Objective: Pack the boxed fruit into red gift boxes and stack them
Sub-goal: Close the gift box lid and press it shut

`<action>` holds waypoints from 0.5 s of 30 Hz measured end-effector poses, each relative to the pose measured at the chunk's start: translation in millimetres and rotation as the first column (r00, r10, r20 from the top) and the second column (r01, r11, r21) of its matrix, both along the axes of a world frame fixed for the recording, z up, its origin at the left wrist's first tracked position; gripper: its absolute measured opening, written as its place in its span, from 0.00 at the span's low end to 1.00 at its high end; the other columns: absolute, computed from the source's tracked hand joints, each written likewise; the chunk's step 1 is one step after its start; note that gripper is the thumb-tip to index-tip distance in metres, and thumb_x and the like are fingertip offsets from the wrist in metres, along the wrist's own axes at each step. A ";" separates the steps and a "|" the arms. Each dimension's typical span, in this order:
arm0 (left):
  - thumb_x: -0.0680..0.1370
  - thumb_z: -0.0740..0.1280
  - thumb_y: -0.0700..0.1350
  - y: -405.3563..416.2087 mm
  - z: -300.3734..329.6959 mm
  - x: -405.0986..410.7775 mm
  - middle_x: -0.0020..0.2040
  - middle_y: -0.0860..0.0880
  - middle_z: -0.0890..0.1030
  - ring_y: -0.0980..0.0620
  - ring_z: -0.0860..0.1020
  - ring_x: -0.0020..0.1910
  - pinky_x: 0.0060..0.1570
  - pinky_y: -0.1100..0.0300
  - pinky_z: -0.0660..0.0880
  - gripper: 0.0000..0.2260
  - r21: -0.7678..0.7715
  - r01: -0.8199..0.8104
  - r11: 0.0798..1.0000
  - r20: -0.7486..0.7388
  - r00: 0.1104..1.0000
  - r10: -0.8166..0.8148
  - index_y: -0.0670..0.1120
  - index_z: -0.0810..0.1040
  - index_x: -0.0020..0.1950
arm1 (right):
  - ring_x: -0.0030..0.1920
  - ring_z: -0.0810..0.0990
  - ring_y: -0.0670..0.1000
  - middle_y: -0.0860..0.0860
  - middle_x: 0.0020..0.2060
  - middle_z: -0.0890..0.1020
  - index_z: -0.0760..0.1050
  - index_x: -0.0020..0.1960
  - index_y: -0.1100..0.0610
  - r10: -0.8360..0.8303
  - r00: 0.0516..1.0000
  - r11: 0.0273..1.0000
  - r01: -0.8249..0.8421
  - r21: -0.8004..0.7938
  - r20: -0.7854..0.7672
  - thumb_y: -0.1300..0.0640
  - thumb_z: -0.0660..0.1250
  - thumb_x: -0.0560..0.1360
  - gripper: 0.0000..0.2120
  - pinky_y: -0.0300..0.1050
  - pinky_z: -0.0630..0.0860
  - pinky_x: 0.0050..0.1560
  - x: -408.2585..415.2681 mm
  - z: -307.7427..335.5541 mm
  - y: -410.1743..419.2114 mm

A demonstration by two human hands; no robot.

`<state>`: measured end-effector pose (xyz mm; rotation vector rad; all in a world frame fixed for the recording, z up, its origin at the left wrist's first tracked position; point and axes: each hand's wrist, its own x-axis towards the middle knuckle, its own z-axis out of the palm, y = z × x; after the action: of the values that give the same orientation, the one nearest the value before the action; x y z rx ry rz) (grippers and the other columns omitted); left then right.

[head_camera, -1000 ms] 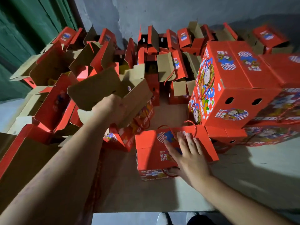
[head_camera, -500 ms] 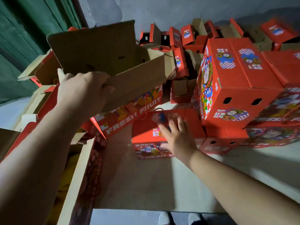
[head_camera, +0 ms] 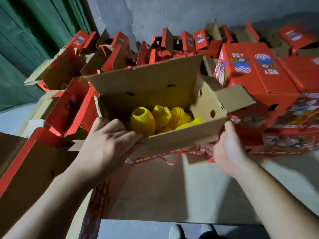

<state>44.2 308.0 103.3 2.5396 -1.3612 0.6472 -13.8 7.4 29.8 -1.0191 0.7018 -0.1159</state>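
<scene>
Head view: open red gift box held up in both hands, flaps raised, yellow foam-netted fruit inside. Left hand grips its near-left corner, fingers curled over the rim; right hand clasps the near-right corner. Closed red gift boxes stacked at right, open ones crowded left and behind.

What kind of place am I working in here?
Probably a bare storeroom or packing area. Dozens of open red printed cardboard gift boxes cover the floor, closed ones are stacked at right, and behind them stand a rough grey plastered wall and a green panelled door.
</scene>
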 end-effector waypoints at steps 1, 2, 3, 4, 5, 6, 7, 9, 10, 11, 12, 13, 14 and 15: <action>0.83 0.64 0.53 0.9 -1.7 -5.1 0.39 0.54 0.82 0.47 0.75 0.44 0.49 0.54 0.59 0.13 0.001 0.037 0.999 0.000 0.999 -0.037 0.47 0.85 0.54 | 0.61 0.82 0.53 0.47 0.59 0.85 0.77 0.67 0.48 0.033 0.999 0.999 -0.033 0.015 -0.016 0.36 0.49 0.83 0.25 0.57 0.71 0.71 -14.4 6.8 1.1; 0.83 0.64 0.53 2.0 -3.8 -10.1 0.39 0.54 0.82 0.47 0.75 0.45 0.49 0.54 0.57 0.13 -0.001 0.066 0.998 -0.004 0.998 -0.066 0.47 0.85 0.55 | 0.64 0.80 0.54 0.48 0.61 0.84 0.76 0.69 0.46 0.062 0.998 0.997 -0.062 0.038 -0.003 0.34 0.49 0.82 0.27 0.60 0.68 0.72 -30.0 11.0 0.9; 0.83 0.64 0.53 2.7 -5.4 -15.7 0.40 0.54 0.82 0.48 0.74 0.45 0.49 0.55 0.56 0.13 -0.006 0.092 0.996 -0.014 0.996 -0.093 0.48 0.84 0.56 | 0.65 0.79 0.55 0.48 0.61 0.85 0.76 0.68 0.45 0.071 0.997 0.995 -0.073 0.071 0.031 0.32 0.52 0.80 0.27 0.62 0.68 0.71 -46.8 16.6 2.3; 0.83 0.64 0.53 2.6 -7.5 -21.3 0.40 0.54 0.82 0.48 0.75 0.45 0.49 0.55 0.57 0.12 -0.013 0.124 0.992 -0.031 0.992 -0.124 0.49 0.82 0.57 | 0.66 0.79 0.56 0.47 0.60 0.85 0.76 0.68 0.44 0.065 0.997 0.993 -0.069 0.090 0.049 0.30 0.56 0.78 0.27 0.63 0.69 0.70 -61.7 20.7 3.2; 0.83 0.64 0.53 0.0 -9.2 -27.8 0.41 0.54 0.81 0.48 0.75 0.46 0.49 0.56 0.58 0.10 -0.018 0.157 0.987 -0.048 0.986 -0.158 0.50 0.80 0.58 | 0.68 0.77 0.57 0.47 0.61 0.84 0.75 0.68 0.42 0.062 0.996 0.995 -0.067 0.078 0.065 0.27 0.61 0.74 0.30 0.63 0.69 0.70 -76.4 23.9 2.9; 0.83 0.64 0.53 -4.3 -11.1 -34.5 0.41 0.54 0.81 0.48 0.76 0.46 0.48 0.56 0.60 0.09 -0.017 0.185 0.983 -0.061 0.981 -0.186 0.51 0.79 0.59 | 0.70 0.75 0.60 0.46 0.62 0.83 0.74 0.66 0.41 0.076 0.995 0.996 -0.078 0.031 0.071 0.23 0.67 0.67 0.34 0.64 0.69 0.71 -92.5 24.7 -0.2; 0.83 0.64 0.52 -10.6 -13.2 -41.3 0.41 0.53 0.81 0.47 0.76 0.46 0.47 0.56 0.61 0.09 -0.016 0.212 0.977 -0.066 0.975 -0.213 0.51 0.80 0.59 | 0.70 0.74 0.62 0.44 0.60 0.83 0.72 0.63 0.40 0.072 0.995 0.997 -0.069 -0.034 0.075 0.22 0.73 0.59 0.39 0.65 0.70 0.71 -108.8 24.4 -4.6; 0.83 0.65 0.51 -26.9 -19.0 -54.2 0.40 0.53 0.81 0.48 0.74 0.45 0.45 0.57 0.58 0.09 -0.022 0.263 0.965 -0.056 0.963 -0.264 0.50 0.83 0.56 | 0.69 0.76 0.60 0.44 0.61 0.84 0.74 0.65 0.43 0.019 0.994 0.998 -0.012 -0.066 0.105 0.27 0.79 0.55 0.43 0.65 0.74 0.68 -135.9 19.1 -15.2; 0.83 0.65 0.51 -35.4 -22.3 -60.1 0.39 0.53 0.80 0.48 0.74 0.45 0.44 0.57 0.59 0.10 -0.017 0.285 0.958 -0.055 0.957 -0.286 0.49 0.84 0.55 | 0.69 0.78 0.58 0.47 0.64 0.83 0.76 0.68 0.42 -0.008 0.992 1.000 0.010 -0.013 0.127 0.27 0.76 0.61 0.39 0.65 0.75 0.66 -146.2 17.6 -19.2; 0.83 0.65 0.51 -43.6 -25.5 -65.1 0.38 0.54 0.79 0.49 0.74 0.44 0.43 0.55 0.62 0.11 -0.008 0.306 0.952 -0.058 0.950 -0.306 0.49 0.85 0.54 | 0.68 0.79 0.56 0.49 0.67 0.81 0.75 0.71 0.41 -0.028 0.992 0.999 0.024 0.032 0.124 0.25 0.72 0.66 0.38 0.65 0.75 0.67 -155.4 16.0 -24.3; 0.83 0.65 0.51 -50.2 -28.3 -69.4 0.37 0.54 0.79 0.49 0.74 0.44 0.42 0.54 0.65 0.11 -0.002 0.325 0.946 -0.062 0.944 -0.325 0.49 0.86 0.53 | 0.68 0.79 0.55 0.50 0.69 0.80 0.74 0.73 0.42 -0.039 0.994 0.997 0.032 0.066 0.104 0.23 0.69 0.66 0.41 0.67 0.71 0.69 -163.0 14.1 -29.5; 0.83 0.66 0.51 -54.6 -31.2 -73.0 0.37 0.53 0.78 0.49 0.73 0.43 0.42 0.53 0.66 0.11 -0.005 0.341 0.940 -0.064 0.938 -0.341 0.49 0.87 0.52 | 0.68 0.79 0.55 0.51 0.69 0.79 0.73 0.74 0.44 -0.049 0.996 0.996 0.043 0.078 0.079 0.21 0.69 0.64 0.45 0.67 0.67 0.72 -169.4 11.6 -33.7; 0.82 0.65 0.50 -57.2 -34.0 -75.8 0.37 0.53 0.78 0.49 0.72 0.43 0.42 0.53 0.66 0.12 -0.008 0.352 0.936 -0.069 0.934 -0.352 0.48 0.87 0.52 | 0.68 0.79 0.55 0.50 0.69 0.79 0.71 0.76 0.45 -0.060 0.997 0.996 0.057 0.064 0.040 0.21 0.68 0.63 0.48 0.67 0.65 0.73 -175.0 8.6 -36.1; 0.82 0.65 0.50 -59.2 -36.3 -78.7 0.37 0.52 0.78 0.50 0.71 0.44 0.42 0.53 0.66 0.12 -0.003 0.362 0.932 -0.073 0.930 -0.361 0.48 0.88 0.52 | 0.67 0.80 0.55 0.50 0.68 0.80 0.70 0.76 0.45 -0.066 0.998 0.997 0.067 0.033 -0.010 0.21 0.68 0.63 0.47 0.67 0.66 0.73 -178.8 5.0 -36.8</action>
<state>-34.5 248.8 67.0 2.2035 -1.7463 0.4721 -192.6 -29.4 34.8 -0.9654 0.7438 -0.1569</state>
